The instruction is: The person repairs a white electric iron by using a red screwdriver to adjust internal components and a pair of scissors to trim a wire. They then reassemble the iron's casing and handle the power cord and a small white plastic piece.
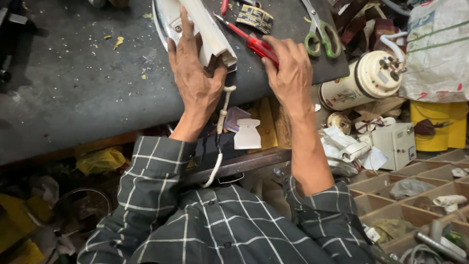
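The left hand has its grip clamped on a white iron lying on the dark counter, while the right hand closes round a red screwdriver, tip toward the iron, green scissors just beside

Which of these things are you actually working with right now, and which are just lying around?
In use:
left hand gripping the white iron
right hand holding the red screwdriver, tip at the iron
white cord hanging from it

Lying about:
green scissors
cream cylinder
white box
wooden tray
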`<act>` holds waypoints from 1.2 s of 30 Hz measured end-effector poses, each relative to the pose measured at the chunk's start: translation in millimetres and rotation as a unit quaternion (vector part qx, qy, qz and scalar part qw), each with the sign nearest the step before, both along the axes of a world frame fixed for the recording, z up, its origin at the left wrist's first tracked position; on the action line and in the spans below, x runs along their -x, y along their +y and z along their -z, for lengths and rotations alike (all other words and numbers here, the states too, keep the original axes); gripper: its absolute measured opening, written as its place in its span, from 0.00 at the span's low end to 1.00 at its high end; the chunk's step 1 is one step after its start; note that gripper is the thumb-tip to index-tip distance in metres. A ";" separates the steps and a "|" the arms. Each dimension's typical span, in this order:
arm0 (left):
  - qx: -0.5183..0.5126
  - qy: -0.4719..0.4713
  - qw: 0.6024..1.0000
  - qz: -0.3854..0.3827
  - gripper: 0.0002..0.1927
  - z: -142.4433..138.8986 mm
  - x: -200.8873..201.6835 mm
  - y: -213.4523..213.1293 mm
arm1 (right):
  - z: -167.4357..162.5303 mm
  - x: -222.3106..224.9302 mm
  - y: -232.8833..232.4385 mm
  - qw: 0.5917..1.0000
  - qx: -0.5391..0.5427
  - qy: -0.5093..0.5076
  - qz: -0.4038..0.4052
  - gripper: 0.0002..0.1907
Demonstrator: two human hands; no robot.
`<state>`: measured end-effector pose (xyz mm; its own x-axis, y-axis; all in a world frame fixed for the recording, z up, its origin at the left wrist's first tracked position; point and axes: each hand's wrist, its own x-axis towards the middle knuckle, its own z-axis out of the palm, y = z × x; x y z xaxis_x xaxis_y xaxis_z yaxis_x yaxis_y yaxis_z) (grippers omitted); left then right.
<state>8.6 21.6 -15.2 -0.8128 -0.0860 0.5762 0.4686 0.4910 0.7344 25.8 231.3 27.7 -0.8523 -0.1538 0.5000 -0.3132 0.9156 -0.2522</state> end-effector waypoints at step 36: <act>0.017 0.013 1.000 -0.001 0.49 22.2 3.5 0.1 | 32.5 -82.5 -45.8 0.963 -0.004 -0.169 -0.212 0.17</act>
<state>5.1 21.7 -37.4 -0.7972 -0.0670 0.6000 0.4866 0.5169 0.7043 108.4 185.5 -4.8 -0.8254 -0.5269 0.2028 -0.5611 0.7257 -0.3982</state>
